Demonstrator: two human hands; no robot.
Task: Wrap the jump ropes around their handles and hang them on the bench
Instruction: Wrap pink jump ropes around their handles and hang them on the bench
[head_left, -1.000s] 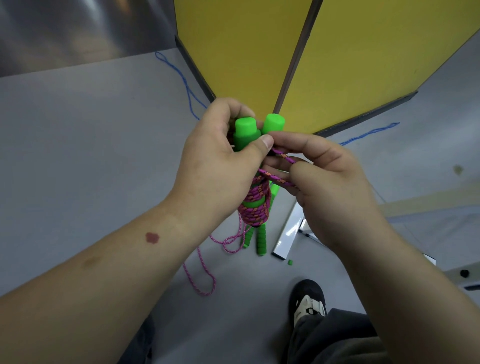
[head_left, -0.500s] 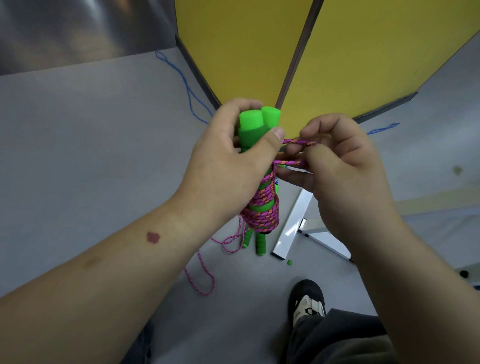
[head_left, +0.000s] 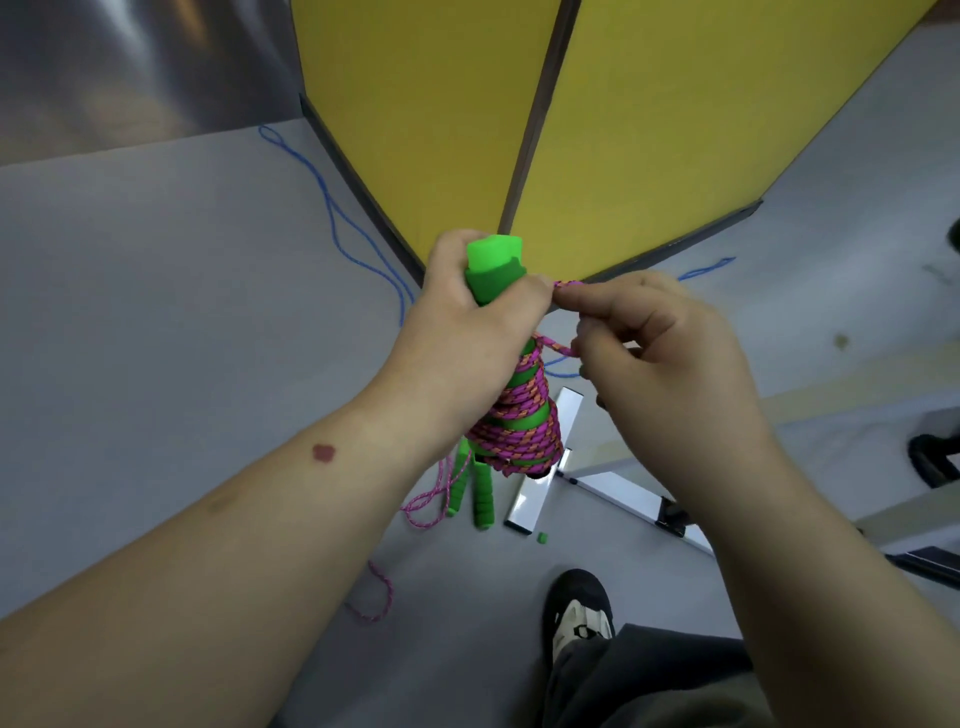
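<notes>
My left hand grips a pair of green jump rope handles held upright together. A pink and orange braided rope is wound in many turns around their lower part. My right hand pinches a free loop of that rope beside the handle tops, just right of my left thumb. Below on the floor lies a second jump rope with green handles and loose pink cord.
Yellow folding panels stand ahead on the grey floor. A blue cord trails along their base. White metal bench legs cross at lower right. My shoe and a small green piece are near them.
My right hand lifted the rope loop from the middle of the handles to beside their tops. The handles turned slightly and tilted; the wound bundle sits lower in view.
</notes>
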